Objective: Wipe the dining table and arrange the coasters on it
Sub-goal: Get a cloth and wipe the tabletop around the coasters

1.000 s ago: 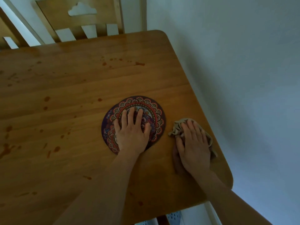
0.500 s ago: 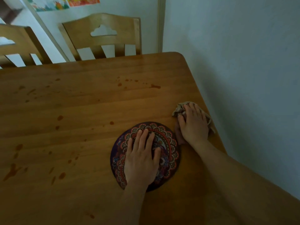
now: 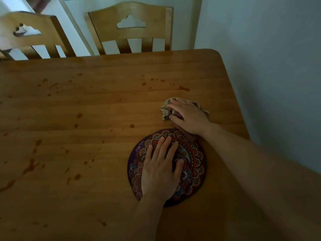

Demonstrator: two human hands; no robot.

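A round coaster [image 3: 192, 164] with a red and blue mandala pattern lies on the wooden dining table [image 3: 86, 119], right of centre. My left hand [image 3: 161, 169] rests flat on it with straight fingers. Just beyond it, my right hand [image 3: 188, 116] presses down on a crumpled beige cloth [image 3: 165, 110] near the table's right side, fingers lying over the cloth. Reddish-brown stains [image 3: 182, 88] dot the tabletop, some just beyond the cloth and many on the left half.
Two wooden chairs [image 3: 132, 26] [image 3: 31, 35] stand at the far edge of the table. A pale wall [image 3: 278, 66] runs close along the table's right edge. The table's far right corner [image 3: 215, 53] is rounded.
My right hand has slid the cloth away from me along the right side, past the coaster. The view has tilted up, so the chairs now show. My left hand stays on the coaster.
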